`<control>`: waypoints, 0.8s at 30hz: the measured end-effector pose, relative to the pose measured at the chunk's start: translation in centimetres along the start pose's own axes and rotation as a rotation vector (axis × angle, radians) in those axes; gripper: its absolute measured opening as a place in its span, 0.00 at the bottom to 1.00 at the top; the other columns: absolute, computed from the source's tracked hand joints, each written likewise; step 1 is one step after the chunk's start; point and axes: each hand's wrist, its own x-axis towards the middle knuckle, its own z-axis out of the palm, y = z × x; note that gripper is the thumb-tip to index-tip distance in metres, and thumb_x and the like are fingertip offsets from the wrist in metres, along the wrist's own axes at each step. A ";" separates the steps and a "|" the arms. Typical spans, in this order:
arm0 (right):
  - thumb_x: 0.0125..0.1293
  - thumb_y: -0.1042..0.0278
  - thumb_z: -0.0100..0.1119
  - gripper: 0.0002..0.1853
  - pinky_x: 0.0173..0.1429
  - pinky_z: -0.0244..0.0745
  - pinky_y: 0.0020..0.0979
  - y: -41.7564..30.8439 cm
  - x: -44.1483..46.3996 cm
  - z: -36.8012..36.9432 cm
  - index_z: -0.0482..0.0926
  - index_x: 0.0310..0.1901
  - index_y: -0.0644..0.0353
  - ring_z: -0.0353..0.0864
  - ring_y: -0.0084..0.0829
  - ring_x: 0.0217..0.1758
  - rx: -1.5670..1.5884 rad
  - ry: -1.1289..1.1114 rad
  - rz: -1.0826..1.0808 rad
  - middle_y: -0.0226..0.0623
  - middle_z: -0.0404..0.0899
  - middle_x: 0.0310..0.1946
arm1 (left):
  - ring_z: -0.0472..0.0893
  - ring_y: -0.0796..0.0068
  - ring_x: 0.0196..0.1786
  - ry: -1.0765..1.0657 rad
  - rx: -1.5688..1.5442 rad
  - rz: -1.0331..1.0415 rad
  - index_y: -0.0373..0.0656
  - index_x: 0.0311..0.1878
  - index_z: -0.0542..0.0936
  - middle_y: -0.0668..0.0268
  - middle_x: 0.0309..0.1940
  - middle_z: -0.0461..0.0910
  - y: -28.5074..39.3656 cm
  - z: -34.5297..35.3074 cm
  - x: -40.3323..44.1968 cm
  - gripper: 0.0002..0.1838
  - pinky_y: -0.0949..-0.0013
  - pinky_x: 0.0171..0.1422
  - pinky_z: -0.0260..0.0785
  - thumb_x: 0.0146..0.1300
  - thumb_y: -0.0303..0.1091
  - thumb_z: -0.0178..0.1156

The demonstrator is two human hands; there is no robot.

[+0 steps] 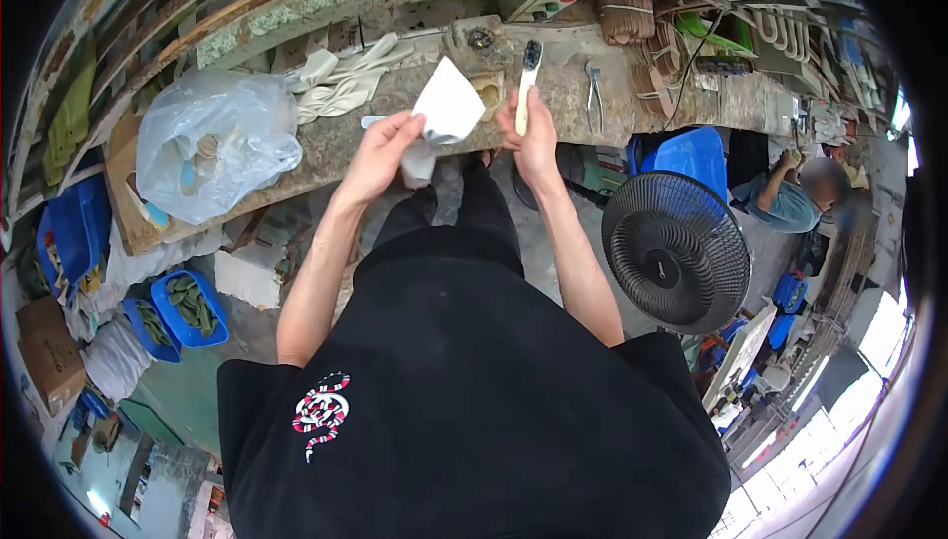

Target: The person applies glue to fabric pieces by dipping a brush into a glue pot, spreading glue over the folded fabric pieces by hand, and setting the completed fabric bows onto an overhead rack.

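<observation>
My left hand point(379, 156) pinches the lower left edge of a white, flat, pointed piece point(449, 100) of leather or cloth above the bench's front edge. Closed around the pale handle of a brush point(524, 110) is my right hand point(534, 144). The brush stands bristles up, and its bristles are dark. Partly hidden behind the white piece is a yellowish, crusted dish point(490, 87). Pliers point(593, 97) lie on the bench to the right of the brush. A heap of pale strips point(346, 77) lies to the left of the white piece.
A clear plastic bag point(212, 149) rests on the left of the worn bench point(617, 75). A black fan point(676, 253) stands close on my right, near a blue bin point(696, 159). Blue baskets point(202, 337) with green pieces are at lower left. Another person point(780, 201) sits far right.
</observation>
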 end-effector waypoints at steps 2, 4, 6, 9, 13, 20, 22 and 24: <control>0.83 0.42 0.40 0.26 0.25 0.64 0.27 3.6 1.2 -5.9 0.74 0.40 0.60 0.67 0.21 0.21 -0.681 0.104 -0.082 0.29 0.73 0.25 | 0.76 0.90 0.37 0.113 -0.123 -0.079 0.38 0.50 0.84 0.76 0.35 0.83 0.2 -0.3 -1.0 0.17 0.79 0.42 0.68 0.81 0.43 0.54; 0.82 0.46 0.43 0.25 0.34 0.76 0.39 5.6 1.9 -9.4 0.77 0.41 0.62 0.81 0.35 0.28 -0.987 0.105 -0.107 0.40 0.78 0.25 | 0.79 0.87 0.37 0.133 -0.175 -0.053 0.39 0.54 0.82 0.72 0.38 0.85 -0.2 -0.7 -1.6 0.17 0.78 0.41 0.71 0.79 0.44 0.57; 0.80 0.49 0.45 0.22 0.41 0.80 0.48 7.9 2.7 -11.9 0.79 0.44 0.61 0.87 0.49 0.37 -1.639 0.082 -0.257 0.53 0.83 0.29 | 0.81 0.86 0.36 0.162 -0.196 -0.026 0.39 0.57 0.80 0.70 0.42 0.86 0.0 0.0 -2.6 0.17 0.78 0.41 0.74 0.76 0.42 0.61; 0.77 0.51 0.51 0.18 0.41 0.80 0.53 8.8 3.7 -12.8 0.81 0.45 0.59 0.86 0.56 0.38 -1.705 0.098 -0.218 0.54 0.85 0.34 | 0.82 0.86 0.39 0.195 -0.212 -0.043 0.37 0.58 0.79 0.69 0.43 0.86 0.2 0.8 -4.4 0.16 0.77 0.43 0.74 0.75 0.38 0.64; 0.75 0.50 0.56 0.17 0.36 0.80 0.53 10.1 6.2 -14.0 0.81 0.45 0.57 0.86 0.54 0.33 -1.808 0.142 -0.374 0.49 0.86 0.33 | 0.80 0.87 0.38 0.250 -0.121 -0.001 0.38 0.55 0.80 0.69 0.42 0.85 -0.9 1.1 -6.0 0.15 0.78 0.41 0.71 0.75 0.38 0.63; 0.73 0.50 0.58 0.17 0.34 0.80 0.52 11.2 7.5 -13.8 0.80 0.42 0.57 0.86 0.53 0.32 -1.847 0.125 -0.374 0.49 0.86 0.31 | 0.80 0.87 0.37 0.233 -0.240 -0.016 0.37 0.56 0.80 0.70 0.42 0.85 -0.2 0.8 -7.6 0.14 0.79 0.41 0.70 0.79 0.38 0.58; 0.70 0.50 0.60 0.18 0.37 0.82 0.51 11.1 7.3 -13.6 0.82 0.43 0.58 0.88 0.51 0.31 -1.864 0.080 -0.389 0.48 0.86 0.30 | 0.80 0.87 0.46 0.245 -0.223 -0.003 0.37 0.57 0.80 0.71 0.46 0.84 0.4 1.3 -7.7 0.15 0.76 0.52 0.71 0.80 0.39 0.55; 0.70 0.50 0.60 0.17 0.38 0.82 0.51 11.1 7.2 -13.3 0.83 0.42 0.56 0.87 0.51 0.32 -1.842 0.092 -0.374 0.48 0.86 0.30 | 0.80 0.85 0.48 0.231 -0.205 0.018 0.37 0.57 0.80 0.69 0.47 0.85 0.1 0.6 -7.5 0.14 0.75 0.56 0.70 0.81 0.37 0.54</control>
